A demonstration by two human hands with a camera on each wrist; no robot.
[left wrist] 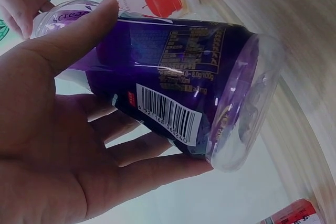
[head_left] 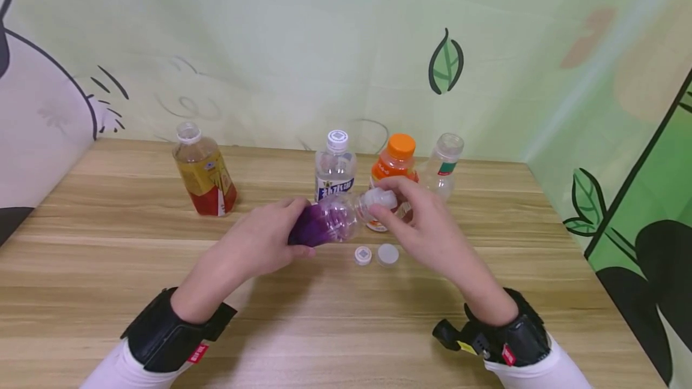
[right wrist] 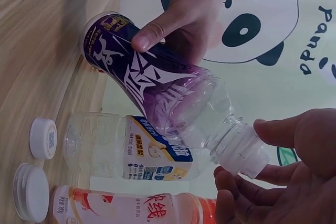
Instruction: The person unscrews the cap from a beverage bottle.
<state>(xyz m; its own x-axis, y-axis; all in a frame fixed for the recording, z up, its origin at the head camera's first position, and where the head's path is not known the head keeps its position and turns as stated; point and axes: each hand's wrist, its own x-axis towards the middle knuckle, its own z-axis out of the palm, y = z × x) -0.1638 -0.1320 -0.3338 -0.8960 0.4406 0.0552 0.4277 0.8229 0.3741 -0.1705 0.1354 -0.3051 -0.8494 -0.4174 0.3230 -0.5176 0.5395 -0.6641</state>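
My left hand (head_left: 254, 239) grips a clear plastic bottle with a purple label (head_left: 319, 224) round its body. The bottle is tilted nearly flat above the table, its neck towards the right hand. At that neck is a translucent white cap (right wrist: 244, 153), pinched between the thumb and fingers of my right hand (head_left: 424, 221). A barcode (left wrist: 168, 114) on the label faces the left wrist view. Below the bottle's neck, two loose white caps lie side by side on the table, a smaller cap (head_left: 363, 255) and a wider cap (head_left: 387, 255).
Behind the hands stand a clear bottle with a blue-and-white label (head_left: 335, 167), an orange-capped bottle (head_left: 399, 152) and an uncapped clear bottle (head_left: 444, 161). An uncapped bottle with red liquid (head_left: 205, 173) is at left. A printed cloth (head_left: 270, 47) borders the wooden table (head_left: 335, 329).
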